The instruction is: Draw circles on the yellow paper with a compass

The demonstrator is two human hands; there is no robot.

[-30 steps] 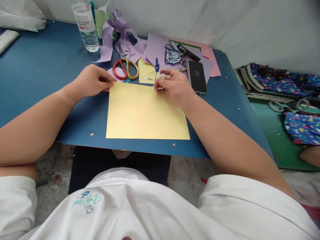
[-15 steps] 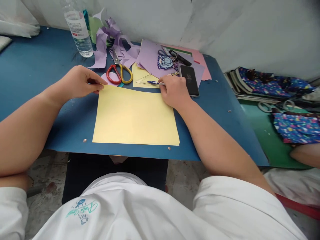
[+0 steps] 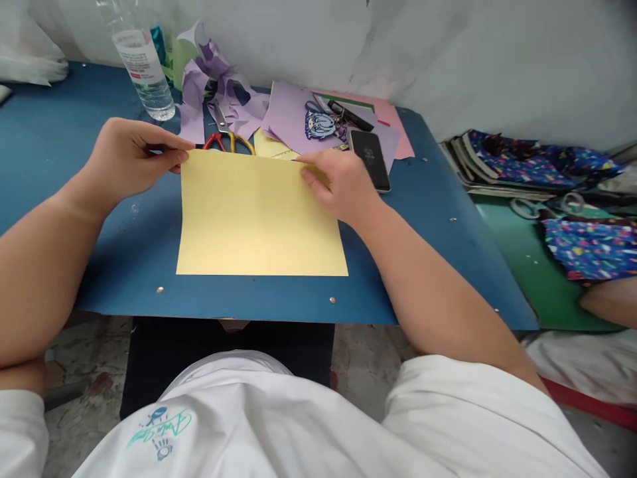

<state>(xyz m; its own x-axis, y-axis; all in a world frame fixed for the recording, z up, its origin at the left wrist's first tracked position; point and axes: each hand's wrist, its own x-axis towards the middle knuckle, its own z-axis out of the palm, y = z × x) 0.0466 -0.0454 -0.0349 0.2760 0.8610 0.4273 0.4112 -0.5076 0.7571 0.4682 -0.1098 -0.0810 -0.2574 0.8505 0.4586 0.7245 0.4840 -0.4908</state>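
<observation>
Left hand (image 3: 129, 159) is pinching the sheet (image 3: 259, 219) at its far-left corner, thumb and fingers together on the paper. Right hand (image 3: 343, 182) is resting at the far-right end, index finger lying along the edge; can't tell if it's gripping or only touching. Sheet is lying over the table's (image 3: 259, 299) near side, its far edge covering part of the scissors (image 3: 227, 135). Can't tell if that edge is sitting clear of them.

Risks, my read: if the hands are pulling unevenly, the sheet could be skewing or creasing. Scissors could be snagging the edge if it's dragging over the handles. Phone (image 3: 369, 159) is sitting next to the right hand, so a careless sideways swing could be bumping it.
</observation>
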